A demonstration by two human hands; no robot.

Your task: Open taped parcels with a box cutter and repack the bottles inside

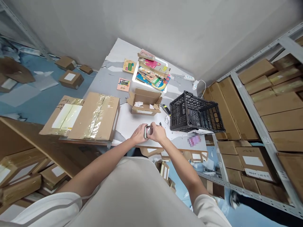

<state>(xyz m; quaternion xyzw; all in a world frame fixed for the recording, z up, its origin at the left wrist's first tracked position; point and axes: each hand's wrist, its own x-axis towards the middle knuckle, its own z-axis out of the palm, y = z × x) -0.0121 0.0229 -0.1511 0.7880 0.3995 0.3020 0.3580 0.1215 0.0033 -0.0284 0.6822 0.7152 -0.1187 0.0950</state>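
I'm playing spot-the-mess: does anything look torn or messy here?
Yes. The white table has ragged grey patches, as if torn. Pale sheets lie scattered on the floor at left, like dropped litter. Everything else looks fairly ordinary.

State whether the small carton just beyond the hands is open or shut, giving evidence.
Open: the small carton's flaps stand spread, and white scraps show inside.

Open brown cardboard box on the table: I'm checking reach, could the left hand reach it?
Probably yes: the open brown cardboard box stands beyond the left hand, nothing visibly between, though that hand holds a small greyish object.
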